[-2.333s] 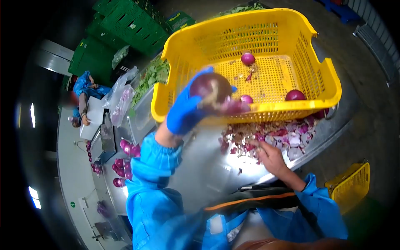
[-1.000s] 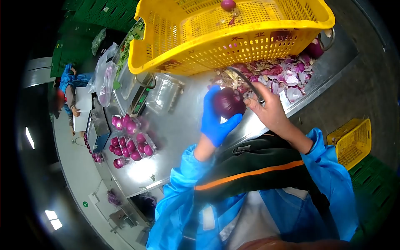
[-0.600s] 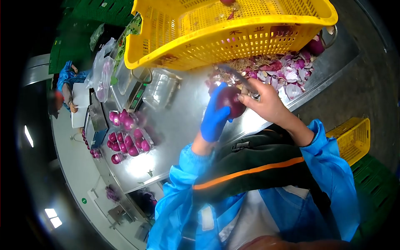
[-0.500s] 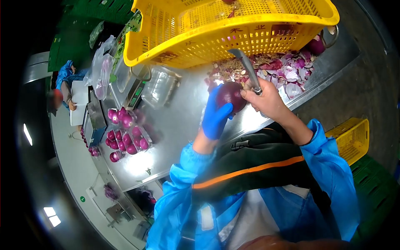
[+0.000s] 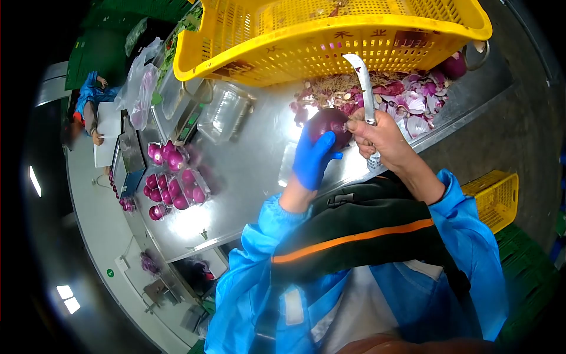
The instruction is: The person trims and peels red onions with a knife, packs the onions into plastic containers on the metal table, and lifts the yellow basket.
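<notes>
My left hand (image 5: pixel 311 158), in a blue glove, is wrapped round a dark purple onion (image 5: pixel 328 127) above the metal table. In my bare right hand (image 5: pixel 380 135) is a knife (image 5: pixel 366 88) with a curved blade pointing up and away from me; the fist closes on its handle. Thumb and fingertips of that hand touch the right side of the onion. Beyond both hands, loose onion skins (image 5: pixel 413 97) and dry roots lie heaped on the table.
A yellow crate (image 5: pixel 330 39) stands at the table's back edge. Packed onions (image 5: pixel 174 189) sit at the left, near a clear plastic box stack (image 5: pixel 223 112) and a scale (image 5: pixel 190 127). Another person's hand (image 5: pixel 97 137) shows at far left. A second yellow crate (image 5: pixel 494 197) is at lower right.
The knife blade has turned more upright, its flat side now catching light. Both hands stay at the onion. The whole view has shifted slightly.
</notes>
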`<state>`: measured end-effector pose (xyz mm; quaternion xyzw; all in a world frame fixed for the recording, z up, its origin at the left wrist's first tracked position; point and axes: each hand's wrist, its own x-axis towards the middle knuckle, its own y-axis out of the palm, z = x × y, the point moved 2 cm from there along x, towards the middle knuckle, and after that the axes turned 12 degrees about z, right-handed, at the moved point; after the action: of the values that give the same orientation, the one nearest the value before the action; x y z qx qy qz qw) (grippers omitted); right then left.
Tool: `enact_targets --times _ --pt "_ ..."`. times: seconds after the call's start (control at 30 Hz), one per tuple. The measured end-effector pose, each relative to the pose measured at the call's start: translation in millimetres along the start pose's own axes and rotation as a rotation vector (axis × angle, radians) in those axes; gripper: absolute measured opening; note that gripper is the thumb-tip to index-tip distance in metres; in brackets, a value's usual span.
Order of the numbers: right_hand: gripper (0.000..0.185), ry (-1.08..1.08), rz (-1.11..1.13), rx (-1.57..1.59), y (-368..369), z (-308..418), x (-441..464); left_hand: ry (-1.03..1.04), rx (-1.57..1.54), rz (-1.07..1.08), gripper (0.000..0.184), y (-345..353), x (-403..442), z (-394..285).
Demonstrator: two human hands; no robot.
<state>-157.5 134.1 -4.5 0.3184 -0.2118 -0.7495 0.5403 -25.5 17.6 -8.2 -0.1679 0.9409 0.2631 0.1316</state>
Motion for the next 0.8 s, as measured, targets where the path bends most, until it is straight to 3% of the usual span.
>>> enact_targets --times 0.1,0.33,0.37,0.47,0.5,0.6,0.8 --pt "0.023 -0.009 -0.028 -0.077 -1 4 0 -0.029 -0.072 0.008 0.059 2 1 1" --pt "0.029 -0.320 -0.210 -0.882 -10 14 6 -0.250 -0.231 0.073 0.054 3 2 10" --pt "0.031 -0.237 -0.228 -0.928 -13 15 6 -0.254 -0.236 0.065 0.055 5 1 10" --pt "0.032 -0.327 -0.342 -1.050 -6 26 -1 -0.225 -0.266 0.045 0.056 6 3 12" --pt "0.030 -0.254 -0.376 -1.160 -5 30 -6 -0.216 -0.280 0.041 0.055 3 4 13" --pt "0.028 -0.234 -0.240 -1.247 -4 19 -18 -0.184 -0.245 0.014 0.054 -4 5 16" --pt "0.020 -0.349 -0.266 -1.205 5 5 -8 -0.138 -0.015 -0.065 0.052 6 2 4"
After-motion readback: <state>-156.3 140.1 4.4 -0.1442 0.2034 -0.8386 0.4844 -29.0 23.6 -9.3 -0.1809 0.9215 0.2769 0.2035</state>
